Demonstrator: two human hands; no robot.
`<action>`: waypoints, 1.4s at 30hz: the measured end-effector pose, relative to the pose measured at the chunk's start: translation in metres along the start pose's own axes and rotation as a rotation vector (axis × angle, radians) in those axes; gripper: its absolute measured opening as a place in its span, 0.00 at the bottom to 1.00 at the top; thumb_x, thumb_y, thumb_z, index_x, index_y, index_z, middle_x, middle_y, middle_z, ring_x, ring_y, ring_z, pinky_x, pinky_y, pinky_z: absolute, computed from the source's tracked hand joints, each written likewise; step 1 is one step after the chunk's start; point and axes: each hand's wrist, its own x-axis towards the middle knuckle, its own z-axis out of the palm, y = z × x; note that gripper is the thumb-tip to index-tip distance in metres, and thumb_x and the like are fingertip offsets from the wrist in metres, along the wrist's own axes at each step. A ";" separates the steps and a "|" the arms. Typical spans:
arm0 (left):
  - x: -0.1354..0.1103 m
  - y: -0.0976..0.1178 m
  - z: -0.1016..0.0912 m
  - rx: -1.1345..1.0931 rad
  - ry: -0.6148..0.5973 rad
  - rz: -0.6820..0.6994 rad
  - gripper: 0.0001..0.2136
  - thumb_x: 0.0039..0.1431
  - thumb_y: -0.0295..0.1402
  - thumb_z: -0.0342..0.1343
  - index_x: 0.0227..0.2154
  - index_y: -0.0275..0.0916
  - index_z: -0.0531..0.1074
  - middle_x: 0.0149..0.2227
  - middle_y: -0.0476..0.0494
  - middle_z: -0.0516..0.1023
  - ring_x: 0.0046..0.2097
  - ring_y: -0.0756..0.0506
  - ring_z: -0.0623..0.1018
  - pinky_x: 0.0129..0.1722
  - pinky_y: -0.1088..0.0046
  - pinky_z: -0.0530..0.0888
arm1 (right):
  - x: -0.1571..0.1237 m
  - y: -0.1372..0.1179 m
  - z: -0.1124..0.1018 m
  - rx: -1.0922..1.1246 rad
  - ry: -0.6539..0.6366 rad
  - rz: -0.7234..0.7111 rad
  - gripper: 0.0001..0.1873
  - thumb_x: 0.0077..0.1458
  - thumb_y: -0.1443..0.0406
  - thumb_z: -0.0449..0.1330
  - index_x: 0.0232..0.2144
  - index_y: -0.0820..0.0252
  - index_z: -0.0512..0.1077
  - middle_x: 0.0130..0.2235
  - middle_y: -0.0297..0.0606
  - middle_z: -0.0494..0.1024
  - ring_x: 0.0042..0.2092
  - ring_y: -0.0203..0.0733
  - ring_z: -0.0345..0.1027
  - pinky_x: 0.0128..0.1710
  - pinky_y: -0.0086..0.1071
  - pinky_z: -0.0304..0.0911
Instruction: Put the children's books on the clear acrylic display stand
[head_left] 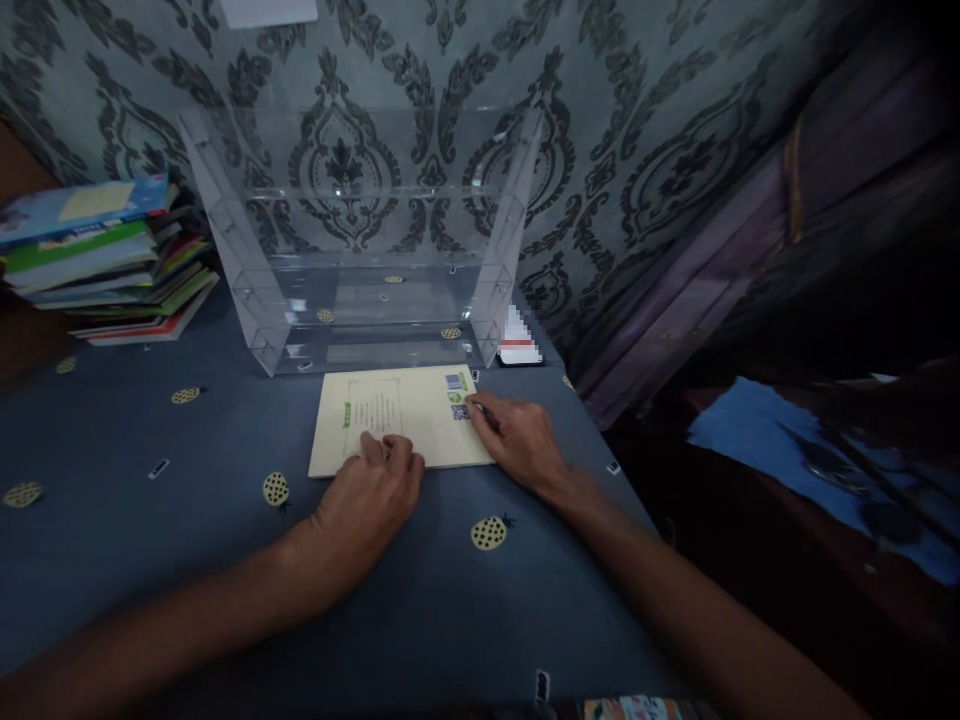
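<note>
A thin cream booklet (409, 400) lies flat on the blue patterned tablecloth (187, 520), back cover up, with green print and a code mark near its right edge. My left hand (375, 495) rests on its near edge with fingers curled over the border. Over on the booklet's right side lies my right hand (517, 435), fingers pressed down at the near right corner. Just behind the booklet stands a clear acrylic rack (360, 240), open towards me.
A stack of colourful books (112, 260) sits at the far left of the table. A small white and red object (519, 340) stands beside the rack's right foot. Patterned wallpaper is behind. At the right, a dark drop with a blue cloth (787, 450).
</note>
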 end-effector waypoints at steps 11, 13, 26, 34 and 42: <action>0.002 -0.014 -0.011 -0.070 -0.138 0.058 0.15 0.58 0.17 0.53 0.47 0.31 0.72 0.46 0.31 0.76 0.43 0.36 0.79 0.32 0.65 0.80 | 0.003 -0.006 -0.001 -0.093 0.107 -0.042 0.12 0.65 0.65 0.54 0.36 0.59 0.78 0.33 0.43 0.80 0.38 0.48 0.72 0.39 0.37 0.64; 0.004 -0.025 -0.014 -0.133 -0.177 0.100 0.16 0.55 0.17 0.54 0.47 0.33 0.70 0.44 0.35 0.76 0.42 0.38 0.79 0.33 0.66 0.79 | 0.007 -0.012 -0.001 -0.080 0.113 -0.105 0.13 0.66 0.67 0.53 0.36 0.61 0.78 0.35 0.45 0.79 0.41 0.50 0.71 0.42 0.40 0.65; 0.028 -0.071 0.023 -0.201 -0.148 -0.228 0.14 0.67 0.21 0.42 0.50 0.35 0.67 0.54 0.28 0.72 0.57 0.33 0.73 0.46 0.56 0.77 | 0.048 -0.060 0.024 0.103 -0.217 -0.356 0.25 0.69 0.60 0.53 0.63 0.65 0.64 0.67 0.52 0.64 0.70 0.51 0.53 0.70 0.51 0.50; 0.029 -0.073 0.026 -0.199 -0.175 -0.216 0.17 0.64 0.18 0.42 0.53 0.35 0.66 0.56 0.28 0.71 0.58 0.33 0.73 0.50 0.54 0.75 | 0.031 -0.018 0.011 0.046 -0.176 -0.141 0.25 0.70 0.60 0.50 0.63 0.66 0.66 0.66 0.52 0.66 0.69 0.51 0.56 0.69 0.52 0.51; 0.029 -0.074 0.020 -0.160 -0.234 -0.212 0.23 0.65 0.19 0.40 0.61 0.35 0.63 0.58 0.29 0.71 0.59 0.34 0.73 0.52 0.56 0.74 | 0.021 -0.001 0.017 0.092 -0.087 -0.084 0.24 0.68 0.61 0.48 0.62 0.62 0.67 0.66 0.49 0.67 0.69 0.50 0.57 0.67 0.54 0.53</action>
